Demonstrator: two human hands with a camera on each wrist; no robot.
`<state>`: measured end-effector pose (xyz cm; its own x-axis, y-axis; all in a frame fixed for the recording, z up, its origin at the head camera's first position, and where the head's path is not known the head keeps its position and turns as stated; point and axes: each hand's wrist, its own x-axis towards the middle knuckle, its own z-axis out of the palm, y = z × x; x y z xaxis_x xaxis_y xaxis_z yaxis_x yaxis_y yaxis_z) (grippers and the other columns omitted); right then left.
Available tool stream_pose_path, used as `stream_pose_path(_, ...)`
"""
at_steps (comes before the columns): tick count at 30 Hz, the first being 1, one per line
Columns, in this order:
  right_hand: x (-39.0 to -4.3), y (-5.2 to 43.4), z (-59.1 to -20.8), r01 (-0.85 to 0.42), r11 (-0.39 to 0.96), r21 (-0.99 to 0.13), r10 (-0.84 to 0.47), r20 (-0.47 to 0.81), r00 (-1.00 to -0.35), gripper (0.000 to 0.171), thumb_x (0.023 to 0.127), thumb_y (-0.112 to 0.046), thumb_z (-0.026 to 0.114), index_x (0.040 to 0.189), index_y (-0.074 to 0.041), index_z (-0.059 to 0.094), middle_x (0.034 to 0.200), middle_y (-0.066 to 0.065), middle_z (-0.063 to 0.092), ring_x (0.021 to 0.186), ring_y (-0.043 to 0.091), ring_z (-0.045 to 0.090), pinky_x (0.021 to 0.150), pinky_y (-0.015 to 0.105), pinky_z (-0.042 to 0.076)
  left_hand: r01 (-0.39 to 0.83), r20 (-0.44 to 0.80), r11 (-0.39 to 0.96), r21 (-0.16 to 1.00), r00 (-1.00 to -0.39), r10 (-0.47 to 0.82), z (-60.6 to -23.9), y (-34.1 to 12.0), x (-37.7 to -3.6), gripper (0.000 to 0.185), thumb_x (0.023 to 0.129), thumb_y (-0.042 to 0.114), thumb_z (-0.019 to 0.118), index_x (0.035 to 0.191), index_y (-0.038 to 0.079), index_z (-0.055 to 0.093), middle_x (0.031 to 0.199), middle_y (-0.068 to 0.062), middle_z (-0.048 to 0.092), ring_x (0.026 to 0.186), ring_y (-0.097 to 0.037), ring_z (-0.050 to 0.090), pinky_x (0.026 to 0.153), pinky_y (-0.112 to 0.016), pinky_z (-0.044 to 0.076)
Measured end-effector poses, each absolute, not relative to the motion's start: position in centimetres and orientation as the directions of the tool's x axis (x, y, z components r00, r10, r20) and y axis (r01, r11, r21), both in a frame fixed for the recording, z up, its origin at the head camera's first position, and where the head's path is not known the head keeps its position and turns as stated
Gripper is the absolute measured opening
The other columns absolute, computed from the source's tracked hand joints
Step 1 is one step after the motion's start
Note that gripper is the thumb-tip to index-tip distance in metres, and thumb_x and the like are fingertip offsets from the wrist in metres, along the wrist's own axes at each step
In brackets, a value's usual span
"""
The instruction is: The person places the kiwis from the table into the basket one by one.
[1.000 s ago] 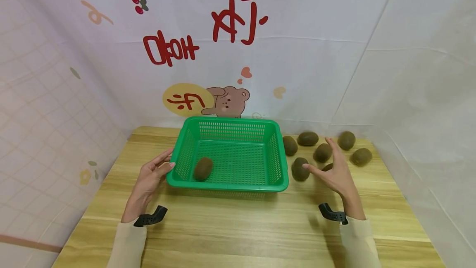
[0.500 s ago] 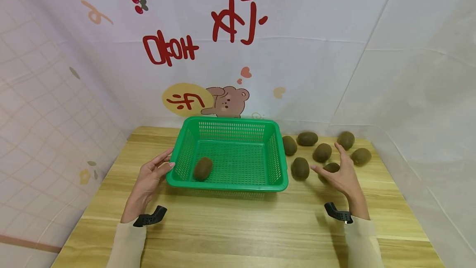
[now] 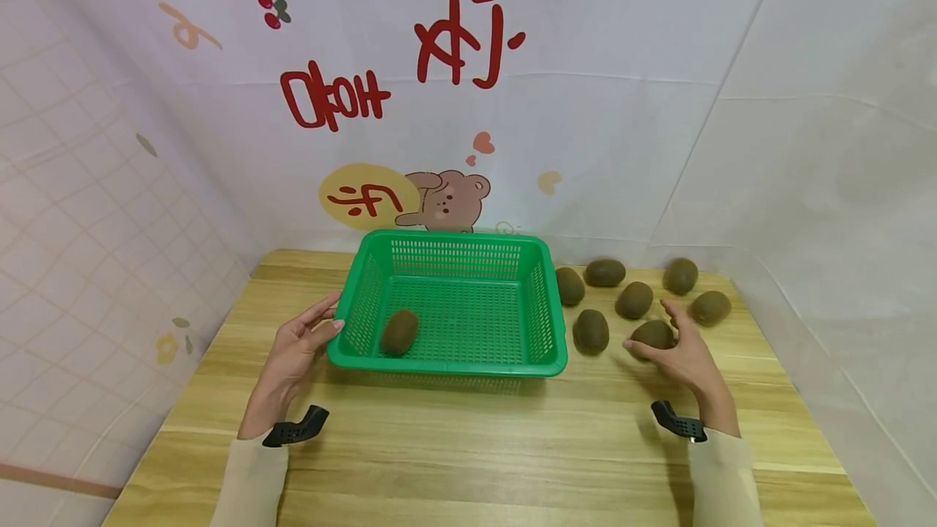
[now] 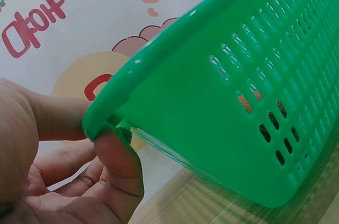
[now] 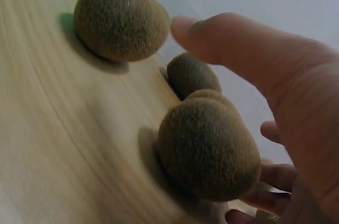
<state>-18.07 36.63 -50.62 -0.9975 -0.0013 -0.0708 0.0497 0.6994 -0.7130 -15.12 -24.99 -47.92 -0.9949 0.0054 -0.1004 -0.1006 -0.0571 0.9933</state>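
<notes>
A green plastic basket with slotted sides stands on the table, one brown kiwi inside at its left. My left hand pinches the basket's left rim; the left wrist view shows thumb and curled fingers on either side of the rim. Right of the basket, my right hand is around a kiwi on the table, thumb and fingers spread. In the right wrist view the thumb is apart from that kiwi, while the fingertips lie right at its far side.
Several other kiwis lie right of the basket, among them one kiwi by its right wall and another kiwi at the far right. A printed cloth hangs behind the wooden table.
My right hand has moved right and toward me, from beside the kiwi near the basket to around the kiwi farther right. The left hand and the basket have stayed put.
</notes>
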Motion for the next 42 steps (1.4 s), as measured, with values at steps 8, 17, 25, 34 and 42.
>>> stream_pose_path(8, -18.0, 37.1, -51.2, 0.072, 0.739, -0.67, 0.014, -0.091, -0.996, 0.107, 0.085, -0.053, 0.081, 0.164, -0.009, 0.024, 0.158, 0.031, 0.036, 0.135, 0.054, 0.045, 0.102, 0.06, 0.048, -0.112, -0.112, -0.041, 0.993, -0.994, 0.008, -47.8, -25.0, -15.1, 0.064, 0.101, 0.015, 0.067, 0.158, 0.005, 0.039, 0.118, 0.008, 0.058, 0.089, 0.0, 0.065, 0.075, -0.015, 0.056)
stream_pose_path(17, -17.7, 37.2, -50.9, 0.108, 0.723, -0.682, 0.049, -0.105, -0.993, 0.099, 0.084, -0.053, 0.082, 0.16, -0.011, 0.035, 0.149, 0.036, 0.045, 0.13, 0.054, 0.052, 0.09, 0.042, 0.056, -0.116, -0.115, -0.039, 0.993, -0.993, 0.007, -47.7, -24.7, -15.3, 0.064, 0.101, 0.016, 0.068, 0.158, 0.006, 0.04, 0.12, 0.008, 0.058, 0.09, 0.0, 0.064, 0.075, -0.015, 0.055)
stream_pose_path(25, -17.6, 37.5, -50.9, 0.111, 0.715, -0.69, 0.065, -0.092, -0.994, 0.096, 0.085, -0.056, 0.08, 0.159, -0.011, 0.039, 0.149, 0.033, 0.046, 0.128, 0.052, 0.054, 0.081, 0.028, 0.054, -0.126, -0.126, -0.046, 0.991, -0.992, 0.008, -47.7, -24.5, -15.5, 0.064, 0.101, 0.016, 0.068, 0.158, 0.006, 0.04, 0.121, 0.007, 0.058, 0.094, -0.001, 0.064, 0.077, -0.015, 0.055)
stream_pose_path(34, -17.8, 36.9, -50.6, 0.064, 0.706, -0.706, 0.048, -0.043, -0.998, 0.093, 0.084, -0.056, 0.08, 0.157, -0.012, 0.043, 0.151, 0.026, 0.049, 0.13, 0.049, 0.054, 0.081, 0.022, 0.052, -0.059, -0.059, -0.033, 0.998, -0.998, 0.017, -48.2, -25.1, -14.9, 0.063, 0.102, 0.015, 0.066, 0.158, 0.003, 0.039, 0.121, 0.004, 0.057, 0.092, 0.0, 0.064, 0.078, -0.015, 0.057)
stream_pose_path(42, -17.7, 35.7, -49.3, 0.04, 0.697, -0.716, 0.047, -0.009, -0.999, 0.089, 0.086, -0.051, 0.081, 0.156, -0.01, 0.044, 0.154, 0.024, 0.047, 0.131, 0.05, 0.054, 0.09, 0.029, 0.054, -0.063, -0.062, -0.063, 0.996, -0.998, 0.01, -48.2, -25.1, -14.8, 0.064, 0.101, 0.013, 0.067, 0.157, 0.002, 0.039, 0.119, 0.008, 0.06, 0.09, 0.0, 0.064, 0.078, -0.015, 0.056)
